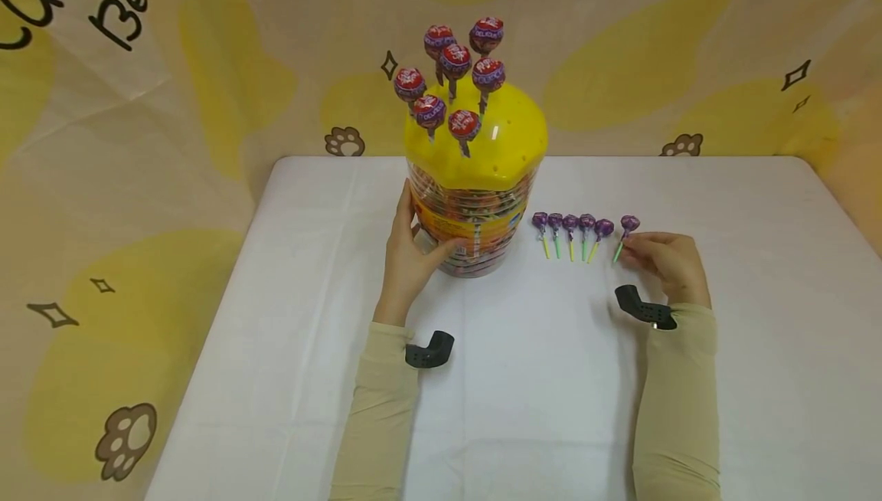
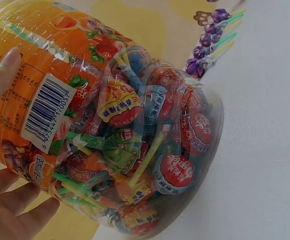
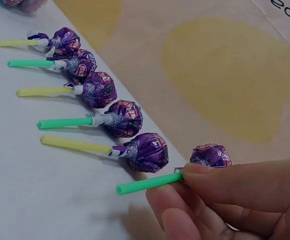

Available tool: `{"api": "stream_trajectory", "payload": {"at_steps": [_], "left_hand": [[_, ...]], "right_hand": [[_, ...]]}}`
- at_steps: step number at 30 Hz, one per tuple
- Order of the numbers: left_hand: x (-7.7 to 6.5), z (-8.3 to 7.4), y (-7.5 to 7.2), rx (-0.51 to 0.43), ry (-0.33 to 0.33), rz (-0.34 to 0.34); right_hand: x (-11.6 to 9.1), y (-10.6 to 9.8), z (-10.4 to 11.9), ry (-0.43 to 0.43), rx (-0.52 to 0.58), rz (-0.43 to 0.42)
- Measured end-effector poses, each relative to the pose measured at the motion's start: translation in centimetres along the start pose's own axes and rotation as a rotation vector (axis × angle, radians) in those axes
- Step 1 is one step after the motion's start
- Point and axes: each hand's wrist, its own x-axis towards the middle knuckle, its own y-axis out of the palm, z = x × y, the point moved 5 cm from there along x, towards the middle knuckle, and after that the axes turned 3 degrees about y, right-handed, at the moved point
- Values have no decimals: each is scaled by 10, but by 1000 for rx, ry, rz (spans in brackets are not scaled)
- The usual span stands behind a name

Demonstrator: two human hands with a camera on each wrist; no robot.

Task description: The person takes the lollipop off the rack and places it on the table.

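Observation:
A clear plastic jar (image 1: 475, 237) full of wrapped lollipops stands upright on the table, topped by a yellow lid (image 1: 510, 141). Several red-and-purple lollipops (image 1: 465, 125) stick up out of the lid. My left hand (image 1: 408, 260) grips the jar's left side, thumb across its front; the left wrist view shows the barcode label (image 2: 49, 112) beside the fingers. Between thumb and fingers, my right hand (image 1: 671, 260) pinches a purple lollipop (image 3: 150, 183) by its green stick, near the candy head. It is at the right end of a row of purple lollipops (image 1: 570, 223).
The row of lollipops lies right of the jar, their yellow and green sticks toward me. A white cloth covers the table (image 1: 537, 409). Behind it hangs a yellow patterned backdrop (image 1: 620, 57). Black wrist mounts (image 1: 430, 350) sit on both sleeves.

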Motion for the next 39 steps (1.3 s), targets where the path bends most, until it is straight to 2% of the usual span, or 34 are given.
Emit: {"api": "stream_trajectory", "payload": {"at_steps": [5, 13, 26, 30, 36, 39], "left_hand": [[0, 1, 0, -3, -3, 1], [0, 1, 0, 6, -3, -1], [-1, 0, 0, -29, 15, 0], [-1, 0, -1, -35, 17, -1], [0, 0, 0, -20, 9, 0], [0, 1, 0, -18, 13, 1]], "right_hand": [[3, 0, -5, 28, -52, 20], [7, 2, -9, -1, 0, 45], [6, 5, -9, 5, -26, 23], [7, 5, -8, 11, -69, 10], [5, 2, -6, 13, -189, -24], [4, 1, -5, 18, -202, -20]]}}
